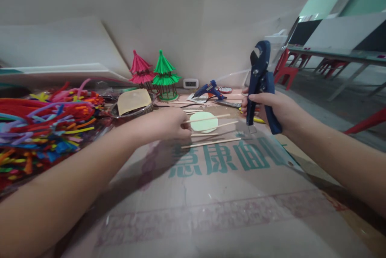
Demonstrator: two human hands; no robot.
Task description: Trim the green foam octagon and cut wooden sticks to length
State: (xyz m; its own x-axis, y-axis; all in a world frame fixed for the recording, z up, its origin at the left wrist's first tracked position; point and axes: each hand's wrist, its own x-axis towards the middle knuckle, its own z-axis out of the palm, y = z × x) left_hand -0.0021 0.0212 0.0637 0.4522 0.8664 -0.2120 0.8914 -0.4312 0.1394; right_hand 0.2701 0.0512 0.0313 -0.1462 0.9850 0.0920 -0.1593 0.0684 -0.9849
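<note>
In my right hand [271, 109] is a dark blue pipe cutter [258, 75], held upright with its hooked jaw at the top. My left hand [176, 123] is pinched on the end of a thin wooden stick [215, 117], which extends to the right over a pale green disc [197, 116]. Several more sticks lie beside and below it, among them a wooden stick [211, 143] nearest to me. The fingertips of my left hand are partly hidden behind the hand itself.
Colourful pipe cleaners [51, 129] are heaped at the left, beside a clear bowl with a beige sheet [134, 101]. Behind stand a pink pagoda model [140, 67], a green pagoda model [164, 77], a small digital clock [191, 83] and a blue glue gun [209, 89]. Printed cardboard [211, 193] covers the table.
</note>
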